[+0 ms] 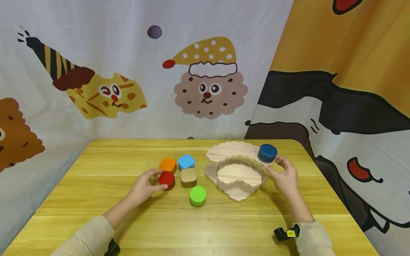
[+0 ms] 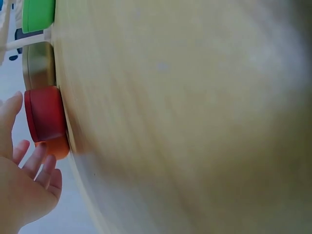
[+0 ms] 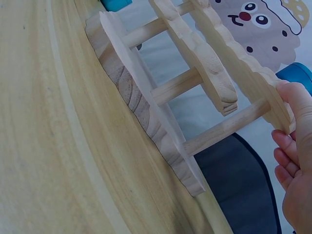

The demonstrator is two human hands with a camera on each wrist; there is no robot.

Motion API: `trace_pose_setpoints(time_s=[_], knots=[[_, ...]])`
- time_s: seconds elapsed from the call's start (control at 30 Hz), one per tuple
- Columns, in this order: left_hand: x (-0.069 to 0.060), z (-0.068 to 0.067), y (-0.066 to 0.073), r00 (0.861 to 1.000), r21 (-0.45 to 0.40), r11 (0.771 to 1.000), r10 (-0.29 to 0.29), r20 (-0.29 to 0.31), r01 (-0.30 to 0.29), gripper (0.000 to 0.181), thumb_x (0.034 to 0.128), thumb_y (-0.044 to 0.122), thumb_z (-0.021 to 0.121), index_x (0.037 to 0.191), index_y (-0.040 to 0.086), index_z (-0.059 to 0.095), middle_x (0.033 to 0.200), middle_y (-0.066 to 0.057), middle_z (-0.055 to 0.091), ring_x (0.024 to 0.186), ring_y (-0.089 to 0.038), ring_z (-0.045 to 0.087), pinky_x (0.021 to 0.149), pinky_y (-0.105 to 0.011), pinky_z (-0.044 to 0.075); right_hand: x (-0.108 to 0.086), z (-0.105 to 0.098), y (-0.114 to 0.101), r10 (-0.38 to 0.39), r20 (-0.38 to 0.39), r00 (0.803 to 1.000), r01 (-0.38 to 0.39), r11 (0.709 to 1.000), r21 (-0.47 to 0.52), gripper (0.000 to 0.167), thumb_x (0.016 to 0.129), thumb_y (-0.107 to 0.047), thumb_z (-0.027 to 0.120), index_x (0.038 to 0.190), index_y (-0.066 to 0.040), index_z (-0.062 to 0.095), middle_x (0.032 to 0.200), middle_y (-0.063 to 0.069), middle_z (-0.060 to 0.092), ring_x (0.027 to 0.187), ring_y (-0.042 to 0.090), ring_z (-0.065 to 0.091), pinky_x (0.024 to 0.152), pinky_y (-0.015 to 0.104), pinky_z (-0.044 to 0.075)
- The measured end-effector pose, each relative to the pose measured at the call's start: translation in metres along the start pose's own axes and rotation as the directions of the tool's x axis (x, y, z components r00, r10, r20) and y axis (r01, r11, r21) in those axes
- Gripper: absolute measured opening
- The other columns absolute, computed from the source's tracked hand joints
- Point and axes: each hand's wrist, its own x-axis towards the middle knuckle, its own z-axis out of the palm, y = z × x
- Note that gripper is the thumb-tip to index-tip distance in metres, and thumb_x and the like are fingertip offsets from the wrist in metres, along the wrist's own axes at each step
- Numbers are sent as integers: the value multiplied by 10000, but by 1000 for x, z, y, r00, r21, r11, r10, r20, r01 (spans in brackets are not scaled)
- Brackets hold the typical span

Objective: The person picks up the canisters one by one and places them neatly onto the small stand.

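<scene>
The wooden stand [image 1: 229, 149] rests on the tabletop [image 1: 198, 233], right of the loose blocks: scalloped boards at different heights, joined by round dowels. The right hand [image 1: 287, 176] pinches the right end of the upper board, thumb above and fingers below. The dark blue cylinder [image 1: 267, 153] stands on that end, just beside the fingers.

The left hand [image 1: 144, 187] brackets the red round block [image 1: 167, 180], thumb and index finger at opposite sides; whether they press it cannot be told. That block sits just beside the orange block [image 1: 168, 165], left of the tan block [image 1: 189, 176]. The light blue block [image 1: 186, 161] and green cylinder [image 1: 198, 196] complete the group.

Handling: the blocks appear rigid and fairly light; their smooth, glossy faces may slip. Grasp the red round block across its curved side, leaving the top and bottom faces free. The stand appears stiff and light, and could tip under off-centre load. Hold it at a board end, clear of the dowels, without levering.
</scene>
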Motion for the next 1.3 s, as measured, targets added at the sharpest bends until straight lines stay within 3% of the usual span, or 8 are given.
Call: trace_pose_setpoints(time_s=[0.33,0.6,1.1,1.3], knots=[[-1,3,-7,1000,-12,1000,-15,11,15,539,721,109,843,1181,-51,612,1132,-174,644,938,-282,613,803,-453,501,-1,0,0,-2,8,1000,2,1000,4,541,796,-155,793,1197,87,522,1219,251,553,1176,399,457,1003,554,322],[-2,5,-10,999,-53,998,-43,30,44,538,722,125,847,1175,-49,615,1115,-173,655,1008,-314,613,879,-486,478,-1,0,0,-2,7,1000,2,1000,5,535,796,-144,791,1197,86,522,1218,251,552,1172,382,461,1003,552,321],[-1,2,-12,997,-86,994,-69,30,71,483,742,148,837,1154,-4,637,1000,-81,681,868,-233,612,754,-403,499,0,0,1,2,6,1000,-2,1000,4,530,798,-154,792,1194,78,527,1220,246,554,1177,397,456,1004,553,321],[0,-1,-8,997,-100,992,-70,25,73,484,747,146,831,1164,-2,634,1019,-77,679,902,-241,606,750,-407,487,1,0,2,1,6,1000,-1,1000,-7,533,799,-159,792,1199,72,527,1227,242,552,1179,386,455,1007,555,321]])
